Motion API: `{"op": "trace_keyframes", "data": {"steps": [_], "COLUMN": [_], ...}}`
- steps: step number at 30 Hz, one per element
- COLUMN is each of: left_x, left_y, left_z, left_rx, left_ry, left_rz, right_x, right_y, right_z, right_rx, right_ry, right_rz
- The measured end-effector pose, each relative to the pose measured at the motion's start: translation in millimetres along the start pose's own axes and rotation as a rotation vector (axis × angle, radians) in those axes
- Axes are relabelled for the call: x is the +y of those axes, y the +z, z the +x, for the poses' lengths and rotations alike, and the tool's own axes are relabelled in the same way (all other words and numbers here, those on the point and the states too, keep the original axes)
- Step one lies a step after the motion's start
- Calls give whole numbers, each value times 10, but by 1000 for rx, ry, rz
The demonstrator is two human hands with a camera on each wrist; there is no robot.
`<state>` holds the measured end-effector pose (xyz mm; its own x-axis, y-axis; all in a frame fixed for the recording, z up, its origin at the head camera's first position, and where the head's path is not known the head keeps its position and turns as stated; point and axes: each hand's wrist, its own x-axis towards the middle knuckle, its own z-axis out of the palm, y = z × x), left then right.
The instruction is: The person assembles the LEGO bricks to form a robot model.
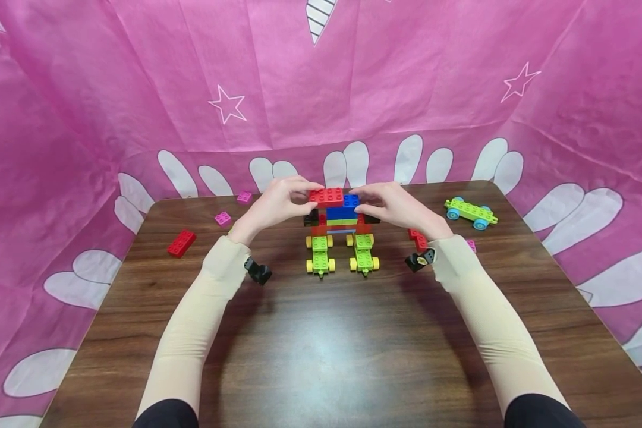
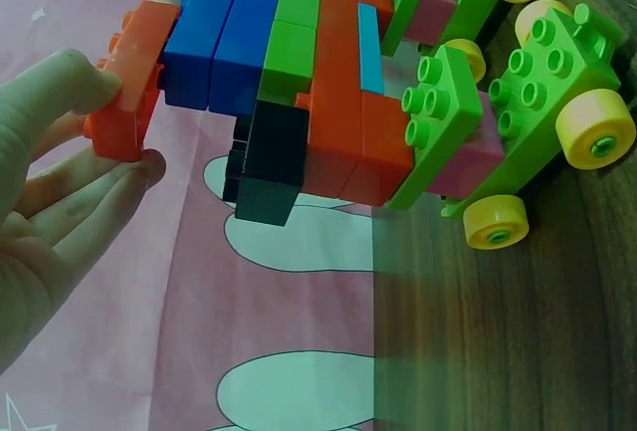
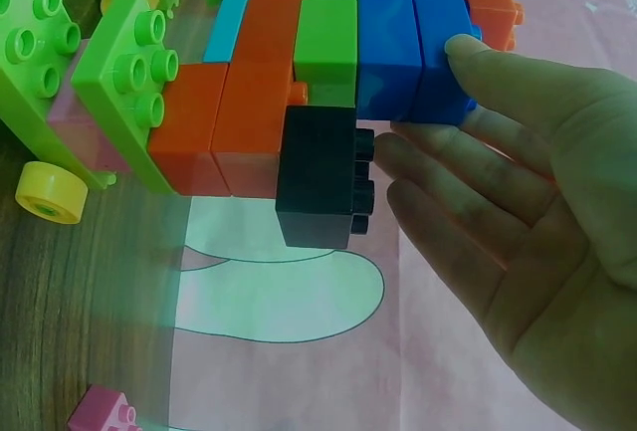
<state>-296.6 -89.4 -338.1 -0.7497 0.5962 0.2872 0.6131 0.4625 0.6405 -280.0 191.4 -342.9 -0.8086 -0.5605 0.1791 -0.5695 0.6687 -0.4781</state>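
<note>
A stacked toy-brick build (image 1: pixel 342 220) stands on two lime wheeled bases (image 1: pixel 320 261) with yellow wheels. At its top, my left hand (image 1: pixel 280 201) pinches a red brick (image 2: pixel 129 83) between thumb and fingers. That brick sits over the left part of the blue bricks (image 2: pixel 221 43), tilted a little in the left wrist view. My right hand (image 1: pixel 389 202) grips the upper blue brick (image 3: pixel 438 43) from the right, thumb on the near face and fingers behind. Lower down come lime bricks (image 3: pixel 328 48), red bricks (image 3: pixel 224 132) and a black brick (image 3: pixel 317 177) jutting out on each side.
On the left of the wooden table (image 1: pixel 321 356) lie a red brick (image 1: pixel 182 243) and two pink bricks (image 1: pixel 223 219). To the right are a lime car base (image 1: pixel 471 211) with blue wheels and red bricks (image 1: pixel 418 239) beside my right wrist. Pink cloth (image 1: pixel 299 107) hangs behind.
</note>
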Motion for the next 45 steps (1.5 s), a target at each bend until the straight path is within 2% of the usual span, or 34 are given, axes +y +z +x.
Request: {"op": "trace_keyframes", "data": {"steps": [4, 13, 24, 45], "left_x": [21, 80, 111, 51], "left_y": [-13, -57, -37, 59], "left_z": [21, 39, 26, 41], "left_rx": [-3, -54, -40, -29], "left_ry": [4, 1, 64, 32], "left_rz": [35, 113, 185, 106], "right_x": [-2, -12, 3, 6], "right_y": [-10, -15, 0, 3], "right_z": [-2, 0, -8, 8], "right_rx": [2, 7, 7, 12], "right_ry": [0, -7, 0, -32], "right_rz": [-9, -9, -10, -8]}}
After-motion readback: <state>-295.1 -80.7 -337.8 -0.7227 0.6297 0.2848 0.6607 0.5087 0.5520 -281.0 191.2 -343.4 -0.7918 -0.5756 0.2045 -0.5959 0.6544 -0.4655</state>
